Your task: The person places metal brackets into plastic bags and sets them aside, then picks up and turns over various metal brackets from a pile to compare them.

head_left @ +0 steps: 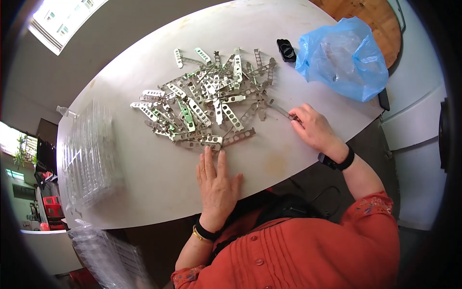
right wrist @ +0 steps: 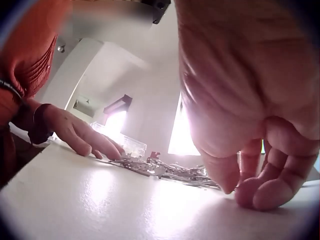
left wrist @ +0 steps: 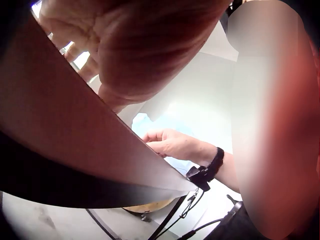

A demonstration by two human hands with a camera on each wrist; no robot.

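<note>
A loose pile of perforated metal strips, each with a row of round holes, lies on the white table. At the pile's right side, my right hand pinches the end of one narrow metal strip between thumb and fingers. Seen from the right wrist, that hand's fingertips are bent down close over the tabletop and hide the strip. My left hand rests with fingers extended at the pile's near edge, fingertips touching the closest strips. The left wrist view shows its palm beside the table edge.
Clear plastic trays are stacked at the table's left, with more wrapped plastic below the edge. A blue plastic bag stands at the back right beside a small black object. A round wooden top is behind.
</note>
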